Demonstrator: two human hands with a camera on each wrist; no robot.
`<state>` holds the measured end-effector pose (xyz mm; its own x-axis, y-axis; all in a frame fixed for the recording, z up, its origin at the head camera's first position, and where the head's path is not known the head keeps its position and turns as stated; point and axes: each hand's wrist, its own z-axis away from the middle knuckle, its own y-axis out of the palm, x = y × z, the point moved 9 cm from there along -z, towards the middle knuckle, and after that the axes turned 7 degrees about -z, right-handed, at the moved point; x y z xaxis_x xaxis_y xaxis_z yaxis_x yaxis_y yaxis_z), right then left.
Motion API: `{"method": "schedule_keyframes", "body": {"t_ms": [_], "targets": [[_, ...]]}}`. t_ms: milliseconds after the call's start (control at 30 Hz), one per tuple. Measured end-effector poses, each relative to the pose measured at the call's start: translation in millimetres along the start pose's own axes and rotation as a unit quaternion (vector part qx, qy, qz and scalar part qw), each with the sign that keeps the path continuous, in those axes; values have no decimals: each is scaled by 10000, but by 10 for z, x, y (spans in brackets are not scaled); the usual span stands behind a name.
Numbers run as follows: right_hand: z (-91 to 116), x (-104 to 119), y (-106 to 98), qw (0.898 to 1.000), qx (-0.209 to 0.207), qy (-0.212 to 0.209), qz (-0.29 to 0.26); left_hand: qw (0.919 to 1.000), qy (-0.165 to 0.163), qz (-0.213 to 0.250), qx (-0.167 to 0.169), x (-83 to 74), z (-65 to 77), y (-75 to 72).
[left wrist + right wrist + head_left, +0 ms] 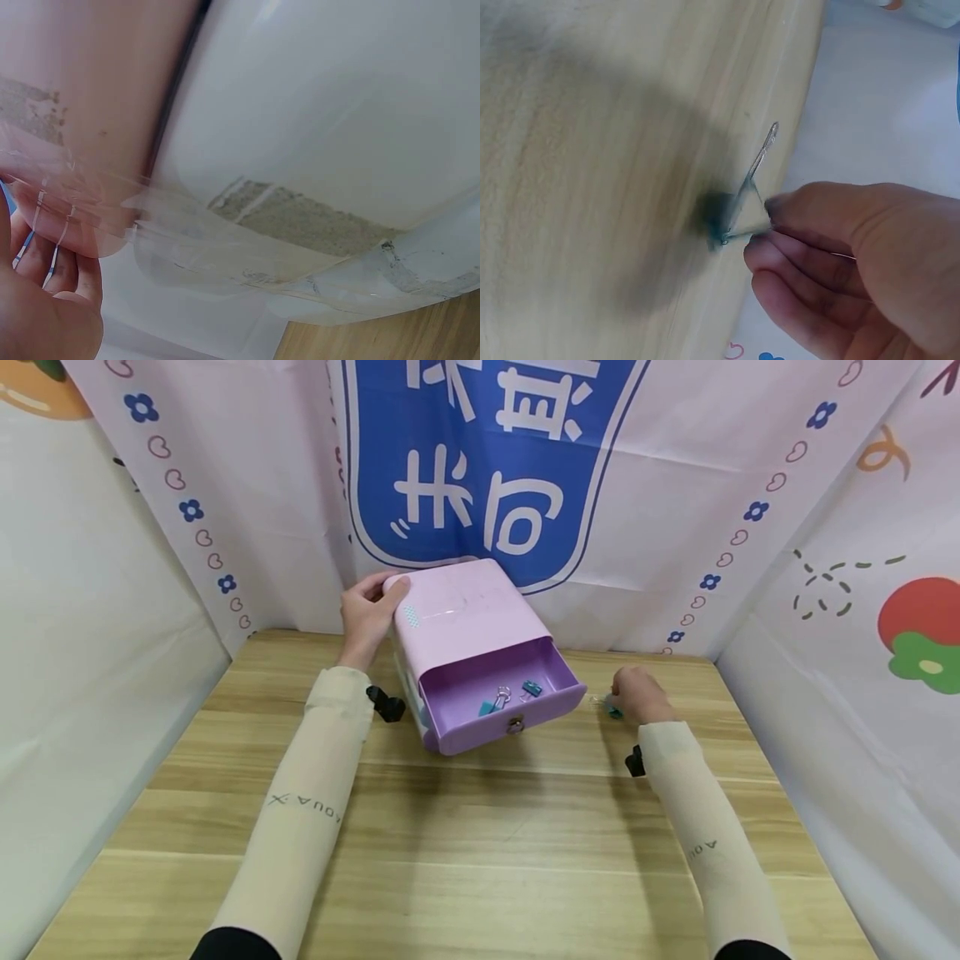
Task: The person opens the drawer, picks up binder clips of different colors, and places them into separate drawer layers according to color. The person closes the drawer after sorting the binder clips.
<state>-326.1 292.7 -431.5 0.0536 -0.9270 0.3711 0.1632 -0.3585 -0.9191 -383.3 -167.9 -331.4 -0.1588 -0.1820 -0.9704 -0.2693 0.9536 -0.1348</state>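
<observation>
A pink drawer box [472,602] stands with its purple drawer [480,739] pulled out. Inside the drawer lie a teal binder clip [532,688] and another with raised wire handles [501,697]. My left hand [367,614] grips the box's back left corner, thumb on the top; in the left wrist view the hand [52,307] is partly cut off beside the box's taped side [300,217]. Right of the drawer, my right hand [641,695] pinches a teal binder clip [720,221] between thumb and fingers, low over the table. One of its wire handles sticks up.
A wooden table [487,860] carries the box. Behind it hangs a printed cloth [667,485] with a blue sign, close to the box's back. White cloth walls [847,735] rise on both sides. The drawer front has a small metal latch [515,725].
</observation>
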Motion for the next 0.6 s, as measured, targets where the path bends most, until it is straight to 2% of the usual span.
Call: {"method": "schedule_keyframes", "body": {"t_ms": [167,433,600], "targets": [[1,3,-97,9997,-219,-100,99,9998,141,84,-117,3,-15,-10],[78,62,-321,9967,-719,-340,-149,9999,94,54,-120,-2,-2,0],[162,196,-469,9911,-1090,-651,-391,9998,137,72,-116,-13,0,-1]]}}
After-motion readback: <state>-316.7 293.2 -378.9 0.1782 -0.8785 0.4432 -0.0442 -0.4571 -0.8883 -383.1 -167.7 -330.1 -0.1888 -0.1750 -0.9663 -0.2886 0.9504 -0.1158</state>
